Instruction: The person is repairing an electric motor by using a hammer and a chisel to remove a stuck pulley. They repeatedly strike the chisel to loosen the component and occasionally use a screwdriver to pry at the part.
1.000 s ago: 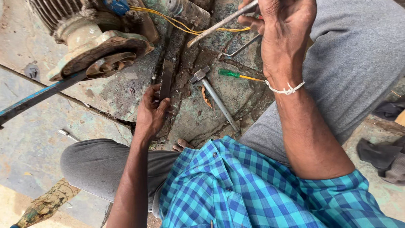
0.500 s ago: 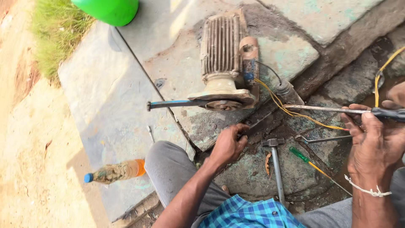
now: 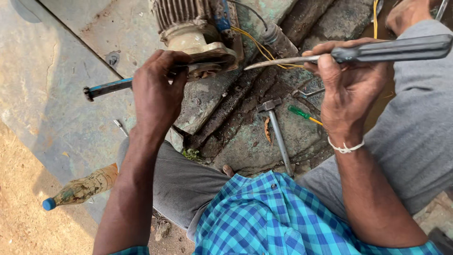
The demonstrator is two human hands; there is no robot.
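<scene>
Stone slab [image 3: 61, 89]: left hand [image 3: 158, 94] apparently clenched on wrench [image 3: 108, 87]; right hand [image 3: 351, 87] grasping screwdriver [image 3: 358, 53].

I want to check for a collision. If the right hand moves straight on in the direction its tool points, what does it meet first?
The right hand grips a long screwdriver whose tip aims left. It would probably first meet the motor's flange, where the left hand holds the wrench; depth is unclear.

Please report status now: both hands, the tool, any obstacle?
Left hand gripping spanner at motor. Right hand holding long screwdriver, tip raised. Hammer lying below; nothing blocking.
</scene>
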